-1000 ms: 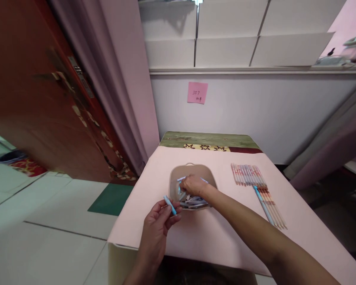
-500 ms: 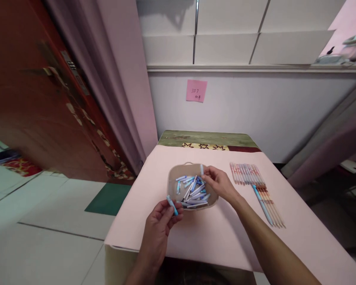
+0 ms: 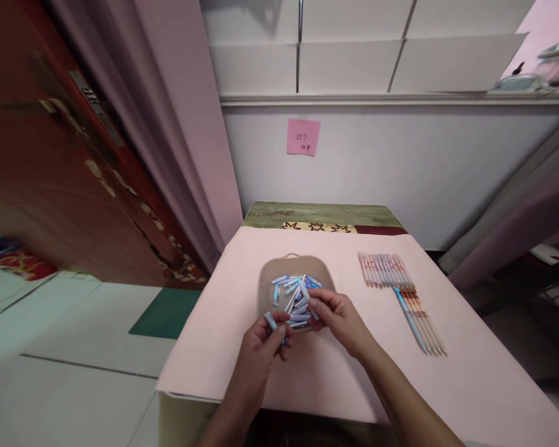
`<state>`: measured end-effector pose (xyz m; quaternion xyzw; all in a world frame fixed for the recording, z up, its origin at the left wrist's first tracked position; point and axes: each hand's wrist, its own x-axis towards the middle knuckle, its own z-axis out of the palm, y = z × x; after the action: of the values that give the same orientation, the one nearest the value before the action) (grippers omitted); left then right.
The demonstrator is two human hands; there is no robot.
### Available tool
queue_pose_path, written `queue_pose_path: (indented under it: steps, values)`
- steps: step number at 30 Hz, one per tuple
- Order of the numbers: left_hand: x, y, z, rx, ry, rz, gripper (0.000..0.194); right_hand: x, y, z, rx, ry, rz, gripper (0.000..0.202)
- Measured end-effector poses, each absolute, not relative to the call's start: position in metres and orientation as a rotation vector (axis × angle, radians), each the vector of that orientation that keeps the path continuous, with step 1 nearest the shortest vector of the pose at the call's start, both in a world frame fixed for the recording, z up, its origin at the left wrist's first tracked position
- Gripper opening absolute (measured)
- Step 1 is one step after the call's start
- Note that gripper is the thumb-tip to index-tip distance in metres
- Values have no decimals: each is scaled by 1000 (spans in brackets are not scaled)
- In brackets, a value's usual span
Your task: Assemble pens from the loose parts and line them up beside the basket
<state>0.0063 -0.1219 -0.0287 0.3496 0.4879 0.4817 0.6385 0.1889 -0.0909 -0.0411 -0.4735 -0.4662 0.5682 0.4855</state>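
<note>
My left hand (image 3: 266, 344) is closed on a short light-blue pen piece (image 3: 271, 321), which tilts at the near left rim of the beige basket (image 3: 263, 285). Over the basket's right side, my right hand (image 3: 338, 316) pinches a pale blue pen barrel piece (image 3: 304, 289) between thumb and fingers. Part of each piece is hidden by the fingers. Inside the basket lie several loose blue and lilac pen parts (image 3: 300, 318) and thin white sticks (image 3: 292, 302) that look like refills. The two held pieces are apart.
To the right on the pink-covered table (image 3: 354, 391) lies a row of pink and lilac pens (image 3: 386, 270). Just below are several brown-topped pens (image 3: 426, 323) and one blue pen (image 3: 410, 321). A pink note (image 3: 302, 137) is stuck to the wall behind.
My right hand has moved left and nearer with its pale piece, from the basket's right rim to over the pen parts. My left hand keeps its blue piece near the basket's front.
</note>
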Motion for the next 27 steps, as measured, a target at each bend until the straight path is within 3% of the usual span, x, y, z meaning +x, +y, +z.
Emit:
queue_pose_path:
  steps: [14,17,20,27]
  values:
    - [1,-120,-37,895,1149,1095,33,184,-95,-39,-998,-1519,1320,23]
    - [-11,-122,-35,909,1176,1135,32,192,-72,-39,-1244,-1743,1057,28]
    - [-22,-122,-30,913,1205,1199,32,195,-40,-41,-1675,-2228,378,22]
    - [-30,-126,-26,909,1241,1257,32,175,1,-65,-1601,-2672,292,19]
